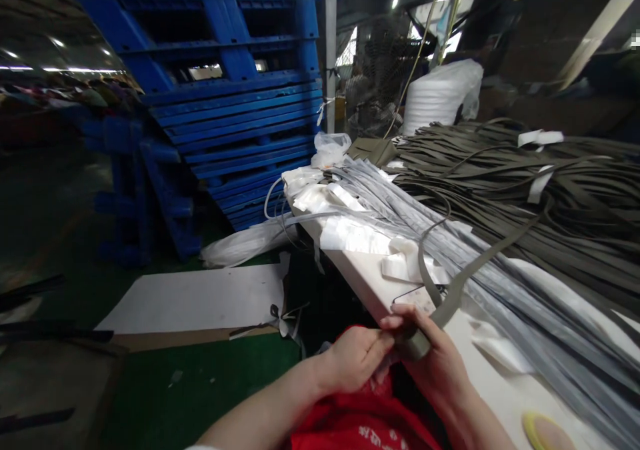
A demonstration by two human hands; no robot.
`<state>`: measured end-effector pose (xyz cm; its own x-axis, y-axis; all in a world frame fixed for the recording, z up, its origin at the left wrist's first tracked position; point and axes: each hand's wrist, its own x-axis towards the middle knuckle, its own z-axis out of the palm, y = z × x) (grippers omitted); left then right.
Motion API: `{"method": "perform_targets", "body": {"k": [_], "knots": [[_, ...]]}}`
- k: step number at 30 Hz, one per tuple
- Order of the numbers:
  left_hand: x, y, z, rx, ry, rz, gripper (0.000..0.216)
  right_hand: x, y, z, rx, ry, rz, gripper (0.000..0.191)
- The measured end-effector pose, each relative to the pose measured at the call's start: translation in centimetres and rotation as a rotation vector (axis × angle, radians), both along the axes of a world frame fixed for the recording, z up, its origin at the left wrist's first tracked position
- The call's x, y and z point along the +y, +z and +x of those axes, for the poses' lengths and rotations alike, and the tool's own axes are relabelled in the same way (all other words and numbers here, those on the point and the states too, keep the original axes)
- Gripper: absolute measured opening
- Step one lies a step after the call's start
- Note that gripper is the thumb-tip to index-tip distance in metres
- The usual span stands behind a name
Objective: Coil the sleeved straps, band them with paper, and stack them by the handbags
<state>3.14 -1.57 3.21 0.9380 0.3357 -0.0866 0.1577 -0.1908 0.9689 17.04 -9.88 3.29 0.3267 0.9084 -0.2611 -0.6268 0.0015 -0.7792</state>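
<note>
Around strap (451, 298), left hand (356, 360), right hand (436, 365)

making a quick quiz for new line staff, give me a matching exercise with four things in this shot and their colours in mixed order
Things:
1. strap held by the left hand and right hand
2. pallets at the back left
3. flat strips lying along the table
4. cloth just below the hands

Colours:
a. red
b. grey
c. blue
d. olive green

Pairs: 1-d, 2-c, 3-b, 4-a
</note>
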Motion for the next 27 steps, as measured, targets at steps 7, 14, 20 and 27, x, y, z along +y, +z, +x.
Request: {"method": "perform_targets", "body": {"k": [7, 14, 20, 27], "knots": [[0.1, -0.9, -0.5, 0.1, 0.001, -0.14, 0.065, -0.4, 2.1, 2.1, -0.383, -0.081, 0.049, 0.039], [-0.2, 0.0, 1.3, 0.006, 0.01, -0.157, 0.067, -0.8, 0.6, -0.1, -0.508, 0.227, -0.061, 0.059], [-0.2, -0.2, 0.6, 0.054, 0.005, -0.128, 0.071, -0.5, 0.1, 1.8, -0.241, -0.041, 0.023, 0.044], [0.4, 0.1, 0.7, 0.085, -0.045, -0.109, 0.071, -0.3, 0.6, 4.4, -0.386, -0.097, -0.016, 0.052]]}}
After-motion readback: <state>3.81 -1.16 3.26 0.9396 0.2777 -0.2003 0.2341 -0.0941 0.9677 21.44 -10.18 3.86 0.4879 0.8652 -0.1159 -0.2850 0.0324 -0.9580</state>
